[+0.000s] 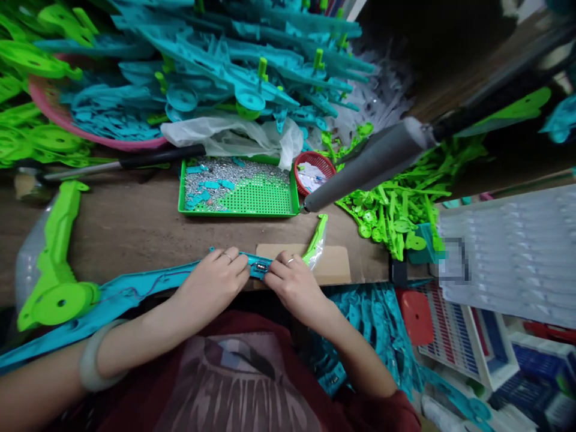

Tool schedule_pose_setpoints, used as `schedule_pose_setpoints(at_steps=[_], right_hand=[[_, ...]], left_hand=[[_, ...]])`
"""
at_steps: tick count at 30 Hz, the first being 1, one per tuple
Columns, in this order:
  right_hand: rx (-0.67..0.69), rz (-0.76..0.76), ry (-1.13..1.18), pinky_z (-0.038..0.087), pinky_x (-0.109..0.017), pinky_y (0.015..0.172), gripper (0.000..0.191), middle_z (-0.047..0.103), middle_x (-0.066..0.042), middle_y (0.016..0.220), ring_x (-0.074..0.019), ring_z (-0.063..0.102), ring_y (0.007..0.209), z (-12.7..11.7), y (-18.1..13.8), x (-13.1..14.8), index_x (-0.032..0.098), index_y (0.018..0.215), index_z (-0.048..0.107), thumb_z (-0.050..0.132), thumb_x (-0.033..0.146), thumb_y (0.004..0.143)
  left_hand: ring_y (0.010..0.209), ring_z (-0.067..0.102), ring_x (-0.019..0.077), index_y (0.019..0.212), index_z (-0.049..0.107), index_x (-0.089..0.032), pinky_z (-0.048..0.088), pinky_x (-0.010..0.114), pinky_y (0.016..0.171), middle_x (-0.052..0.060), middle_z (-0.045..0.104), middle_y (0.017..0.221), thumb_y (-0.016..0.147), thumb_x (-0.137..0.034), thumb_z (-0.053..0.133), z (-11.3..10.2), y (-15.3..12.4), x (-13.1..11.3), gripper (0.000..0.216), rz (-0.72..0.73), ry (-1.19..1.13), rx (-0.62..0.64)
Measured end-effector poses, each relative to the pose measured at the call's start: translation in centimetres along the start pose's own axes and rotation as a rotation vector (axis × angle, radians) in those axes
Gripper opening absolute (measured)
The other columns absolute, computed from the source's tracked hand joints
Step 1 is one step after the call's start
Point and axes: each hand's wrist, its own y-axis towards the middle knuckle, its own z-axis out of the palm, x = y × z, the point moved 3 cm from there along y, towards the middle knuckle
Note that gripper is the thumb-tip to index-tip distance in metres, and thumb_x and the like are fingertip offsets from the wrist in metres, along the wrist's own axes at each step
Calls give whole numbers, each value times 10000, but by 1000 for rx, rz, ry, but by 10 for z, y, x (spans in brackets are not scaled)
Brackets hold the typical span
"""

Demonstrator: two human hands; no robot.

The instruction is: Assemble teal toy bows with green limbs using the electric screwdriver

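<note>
A long teal plastic toy piece (135, 291) lies along the near edge of the wooden table (135, 222), with a thin wire running on it. My left hand (213, 282) and my right hand (292, 279) both pinch its right end, where a small dark part (260, 266) sits between my fingertips. Each hand wears a ring. A green curved plastic piece (316, 237) in clear wrap lies just beyond my right hand, on a piece of cardboard (333, 264).
A green tray (252, 201) holds small metal bits and teal parts. Beside it stand a red basket (315, 171) and a grey foam-covered rod (373, 162). Piles of teal (216, 72) and green parts (396, 210) fill the back. A green bow-shaped piece (56, 258) lies at left.
</note>
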Motion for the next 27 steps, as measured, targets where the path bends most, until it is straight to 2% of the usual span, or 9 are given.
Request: schedule_pose_setpoints(at_steps=[4, 8, 11, 13, 15, 18, 22, 25, 27], right_hand=[[-41, -32, 4, 326, -325, 673, 237, 607, -62, 857, -202, 454, 855, 3, 2, -10, 175, 852, 674, 511, 213, 1020], [-47, -65, 98, 375, -321, 728, 261, 640, -70, 909, -200, 464, 884, 3, -8, -13, 167, 1044, 697, 442, 221, 1049], [-61, -46, 93, 409, -356, 813, 277, 653, -106, 1061, -225, 466, 987, 4, -20, -11, 166, 1222, 653, 448, 202, 1039], [-88, -48, 75, 419, -383, 861, 312, 657, -114, 1072, -231, 462, 1001, 6, -28, -9, 152, 1286, 619, 435, 175, 1036], [-134, -63, 67, 419, -388, 875, 303, 667, -99, 988, -226, 468, 982, 9, -32, -7, 146, 1253, 632, 414, 160, 1042], [-176, -53, 49, 397, -364, 801, 230, 655, -75, 891, -222, 474, 944, 9, -29, -7, 163, 1045, 690, 462, 185, 1036], [-82, -60, -9, 341, -351, 722, 189, 645, -84, 920, -225, 469, 923, 5, -10, -11, 166, 821, 680, 599, 234, 977], [2, -127, 6, 332, -351, 722, 197, 628, -66, 787, -225, 475, 899, 0, 3, -15, 165, 816, 686, 604, 240, 979], [40, -149, 26, 335, -349, 724, 185, 628, -65, 774, -226, 475, 888, -4, 5, -17, 165, 834, 698, 600, 225, 980]], left_hand=[[858, 564, 257, 869, 702, -144, 394, 379, 704, 62, 633, 840, 891, -66, 620, 1, 1, -1, 116, 13, 21, -15], [872, 570, 268, 931, 717, -133, 424, 386, 746, 69, 639, 860, 892, -55, 584, 0, -3, -5, 159, -3, 59, -35], [856, 565, 271, 1006, 717, -94, 441, 400, 782, 82, 635, 851, 897, -34, 541, -1, -8, -9, 216, -21, 88, -102], [851, 562, 262, 1047, 711, -86, 449, 394, 799, 82, 635, 843, 914, -29, 508, -2, -11, -11, 250, -12, 84, -159], [846, 562, 254, 1034, 709, -116, 455, 389, 799, 74, 633, 834, 935, -44, 494, -1, -12, -10, 248, -16, 57, -177], [835, 562, 253, 932, 697, -161, 454, 386, 761, 60, 618, 809, 948, -87, 529, 0, -13, -5, 184, -52, 21, -126], [860, 568, 251, 937, 699, -177, 463, 386, 766, 77, 645, 889, 965, -163, 560, -1, -17, -1, 142, -64, 19, -112], [909, 595, 240, 1006, 710, -186, 475, 401, 853, 84, 682, 966, 985, -211, 553, -3, -24, 1, 160, -54, 24, -157], [929, 608, 238, 1069, 707, -179, 483, 398, 867, 87, 698, 988, 987, -209, 552, -4, -30, 3, 178, -62, 25, -179]])
